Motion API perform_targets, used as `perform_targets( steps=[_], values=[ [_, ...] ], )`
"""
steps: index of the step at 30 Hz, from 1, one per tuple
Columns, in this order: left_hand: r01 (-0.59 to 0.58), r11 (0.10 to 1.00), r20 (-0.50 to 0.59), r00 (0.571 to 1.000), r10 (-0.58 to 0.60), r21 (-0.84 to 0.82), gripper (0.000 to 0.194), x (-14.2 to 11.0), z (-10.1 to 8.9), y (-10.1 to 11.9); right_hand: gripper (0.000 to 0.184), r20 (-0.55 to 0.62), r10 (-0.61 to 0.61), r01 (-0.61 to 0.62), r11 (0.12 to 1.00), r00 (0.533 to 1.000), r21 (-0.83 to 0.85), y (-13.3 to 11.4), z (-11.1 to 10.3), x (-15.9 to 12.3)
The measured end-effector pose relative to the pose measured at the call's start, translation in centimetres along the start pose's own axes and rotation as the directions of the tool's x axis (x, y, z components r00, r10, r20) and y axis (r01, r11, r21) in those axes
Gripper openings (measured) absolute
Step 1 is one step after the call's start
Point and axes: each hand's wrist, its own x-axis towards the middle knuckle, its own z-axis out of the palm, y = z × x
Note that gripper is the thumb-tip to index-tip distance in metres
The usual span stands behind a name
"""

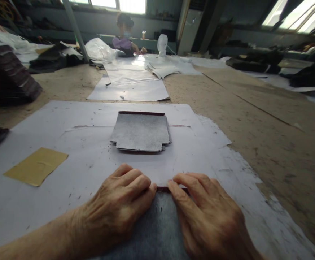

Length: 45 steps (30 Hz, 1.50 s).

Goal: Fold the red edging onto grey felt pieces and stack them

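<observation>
A grey sheet piece (164, 220) with a dark red folded strip along its far edge lies at the near side of the table. My left hand (119, 196) is closed at the left part of that strip, thumb and curled fingers on the edge. On the right part, my right hand (204, 209) is bent over the strip with thumb and fingertips pinched together. Both hands cover much of the piece, and its near end runs out of view. Beyond them rests a small stack of similar grey pieces (141, 131), the top one with a dark red folded far edge and notched near corners.
White paper (87, 151) covers the near table, dotted with dark scraps. A yellow-brown card (36, 167) lies at left, near dark stacks (8, 76). More white sheets (130, 88) lie farther back. A person (125, 39) sits at the far end by a white fan (162, 45).
</observation>
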Motion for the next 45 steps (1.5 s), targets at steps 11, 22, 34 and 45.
perform_targets(
  steps=[11, 22, 34, 45],
  values=[
    [0.228, 0.971, -0.047, 0.972, -0.231, -0.073, 0.039, -1.3, -1.0, -0.3, 0.035, 0.047, -0.097, 0.096, 0.995, 0.994, 0.031, -0.9, 1.1, 0.4],
    [0.092, 0.990, -0.023, 0.995, -0.095, -0.110, 0.034, -2.8, -1.8, -1.7, 0.035, 0.042, -0.159, 0.157, 0.987, 0.986, 0.039, -0.7, 1.4, 0.3],
    [0.027, 0.996, -0.002, 1.000, -0.027, -0.079, 0.030, -2.3, -1.6, -1.6, 0.026, 0.056, -0.020, 0.011, 0.988, 0.998, 0.152, -0.1, 0.9, 1.7],
    [0.053, 0.991, 0.000, 0.999, -0.054, -0.124, 0.027, -2.7, -1.9, -1.9, 0.035, 0.048, -0.209, 0.195, 0.959, 0.977, 0.203, -1.8, 2.1, 2.4]
  ],
)
